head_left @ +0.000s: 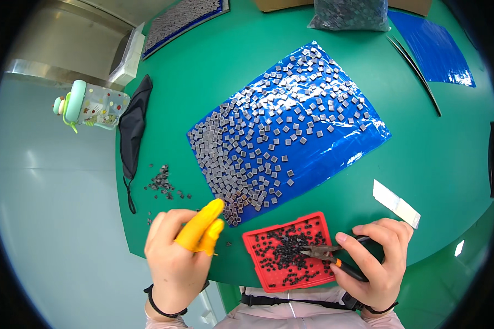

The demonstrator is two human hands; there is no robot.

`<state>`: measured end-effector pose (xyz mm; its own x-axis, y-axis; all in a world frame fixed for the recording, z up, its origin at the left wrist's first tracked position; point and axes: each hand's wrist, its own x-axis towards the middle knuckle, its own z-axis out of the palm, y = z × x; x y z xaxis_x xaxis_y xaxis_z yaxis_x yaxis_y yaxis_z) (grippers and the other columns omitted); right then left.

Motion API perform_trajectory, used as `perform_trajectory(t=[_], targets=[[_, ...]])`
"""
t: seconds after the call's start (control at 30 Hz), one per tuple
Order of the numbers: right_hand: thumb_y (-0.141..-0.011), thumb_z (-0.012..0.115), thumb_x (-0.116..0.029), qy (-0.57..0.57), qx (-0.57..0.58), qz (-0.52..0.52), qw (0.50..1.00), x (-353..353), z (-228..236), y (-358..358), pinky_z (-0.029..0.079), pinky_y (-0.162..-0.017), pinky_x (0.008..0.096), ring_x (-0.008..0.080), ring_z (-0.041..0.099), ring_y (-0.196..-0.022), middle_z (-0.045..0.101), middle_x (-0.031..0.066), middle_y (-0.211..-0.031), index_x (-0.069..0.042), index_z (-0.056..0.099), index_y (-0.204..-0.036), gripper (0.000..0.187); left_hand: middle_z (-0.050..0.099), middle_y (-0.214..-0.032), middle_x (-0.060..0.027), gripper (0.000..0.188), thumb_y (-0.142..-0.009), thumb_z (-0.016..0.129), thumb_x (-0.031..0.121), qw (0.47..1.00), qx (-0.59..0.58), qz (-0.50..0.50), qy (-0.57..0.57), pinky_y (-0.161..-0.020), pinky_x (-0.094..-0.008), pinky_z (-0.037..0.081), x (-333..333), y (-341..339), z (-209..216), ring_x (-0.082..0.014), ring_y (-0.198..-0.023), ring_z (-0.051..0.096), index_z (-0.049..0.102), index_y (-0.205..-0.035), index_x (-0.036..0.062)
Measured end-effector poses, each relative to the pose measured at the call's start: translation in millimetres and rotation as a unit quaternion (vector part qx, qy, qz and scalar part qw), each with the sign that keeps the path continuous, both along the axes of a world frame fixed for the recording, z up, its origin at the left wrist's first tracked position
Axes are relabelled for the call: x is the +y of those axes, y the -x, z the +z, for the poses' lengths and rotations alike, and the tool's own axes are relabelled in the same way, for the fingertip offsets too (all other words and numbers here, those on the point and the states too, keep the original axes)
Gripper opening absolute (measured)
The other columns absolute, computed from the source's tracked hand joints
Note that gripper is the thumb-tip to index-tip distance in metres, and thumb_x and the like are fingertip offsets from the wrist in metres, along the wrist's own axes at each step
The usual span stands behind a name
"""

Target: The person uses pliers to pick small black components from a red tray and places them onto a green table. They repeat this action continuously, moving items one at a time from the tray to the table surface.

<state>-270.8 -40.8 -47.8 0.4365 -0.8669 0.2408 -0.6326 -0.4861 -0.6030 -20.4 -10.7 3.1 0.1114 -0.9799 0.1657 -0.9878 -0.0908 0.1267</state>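
Note:
My right hand (384, 257) holds a pair of pliers (325, 252) with black-and-orange handles. Their jaws reach over a red tray (248, 241) and touch or hover just above the small black round pieces (291, 252) heaped in it. Left of the tray is my left hand (184, 247), its thumb and index finger in yellow finger cots. Those fingers are bent close together by the lower left corner of a blue sheet (318, 159); anything between them is hidden. Many small grey square pieces (219, 159) lie over the sheet, densest on its left.
Loose dark bits (162, 181) lie left on the green table (170, 109). Beside them are a black pouch (134, 126) and a bottle (99, 107). Tweezers (417, 74), another blue sheet (433, 46) and a filled bag (351, 13) occupy the back. A white strip (395, 203) sits at right.

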Motion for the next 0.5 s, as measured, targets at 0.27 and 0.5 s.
perform_trajectory(t=[0.27,0.5], targets=[[-0.046,0.075,-0.015,0.011,0.003,-0.018,1.0,4.1,0.8,-3.9,0.039,-0.082,0.0456,0.0328,0.05,-0.092,0.056,0.0112,-0.1,-0.007,0.068,-0.098,0.052,0.063,-0.089,-0.0086,0.026,-0.074,0.071,-0.002,0.984,0.123,0.091,-0.09,-0.06,-0.0314,0.049,6.4,-37.2,3.8,-0.0255,-0.069,0.06,0.071,-0.098,0.0052],[-0.047,0.074,-0.016,0.013,0.002,-0.008,1.0,3.7,-2.2,-4.5,0.039,-0.083,0.0455,0.0326,0.05,-0.093,0.055,0.0109,-0.1,-0.007,0.067,-0.098,0.052,0.064,-0.083,-0.0068,0.025,-0.071,0.074,-0.002,0.985,0.135,0.05,-0.094,-0.056,-0.0275,0.048,0.3,-55.3,0.3,-0.0198,-0.065,0.061,0.073,-0.094,0.0055]])
